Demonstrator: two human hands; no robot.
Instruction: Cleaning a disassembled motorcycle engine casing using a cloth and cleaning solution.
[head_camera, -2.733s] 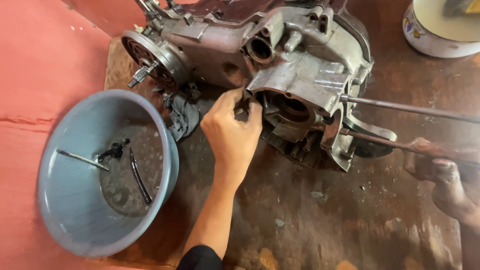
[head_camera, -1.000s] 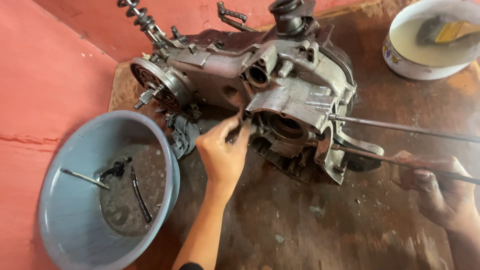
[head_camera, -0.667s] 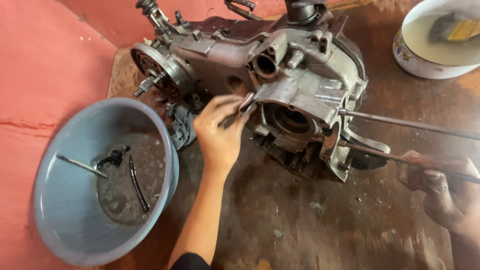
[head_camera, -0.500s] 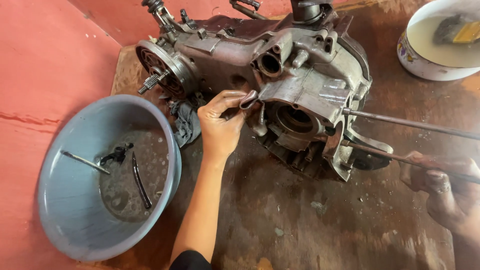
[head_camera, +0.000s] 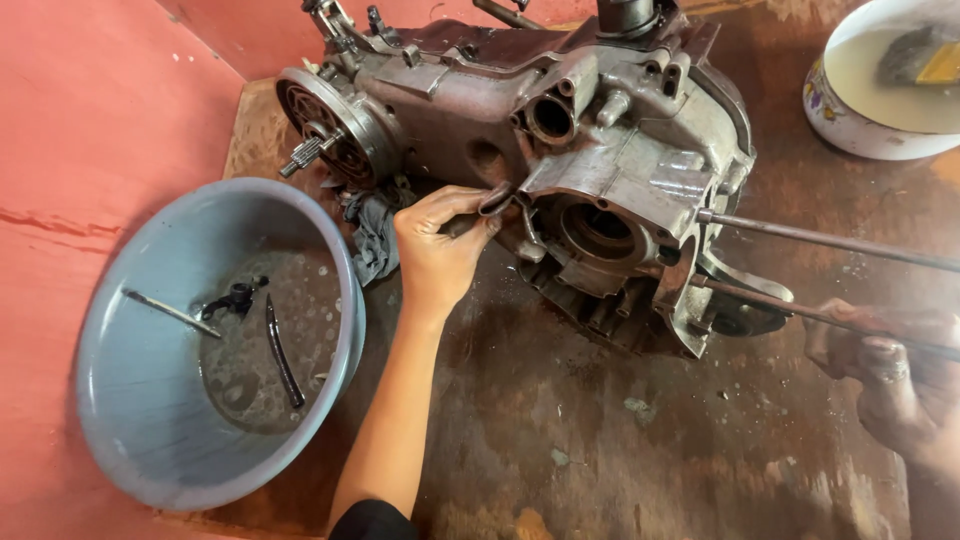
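Red walls enclose the oily bench (head_camera: 600, 450) where the left hand (head_camera: 435, 250) has its fingers (head_camera: 465, 200) clamped on a small dark metal part (head_camera: 497, 198) against the heavy, rigid engine case (head_camera: 600, 150), likely slippery, while the right hand (head_camera: 890, 375) grips a thin rod (head_camera: 800, 315).

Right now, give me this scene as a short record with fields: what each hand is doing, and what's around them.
Left hand: pinches a small dark metal part against the engine casing
Right hand: grips a long metal rod that runs into the casing's lower edge
Second rod: parallel, above the first
Basin: blue-grey, left of the casing, dirty liquid and small tools inside
Rag: under the casing
Bowl: white, top right
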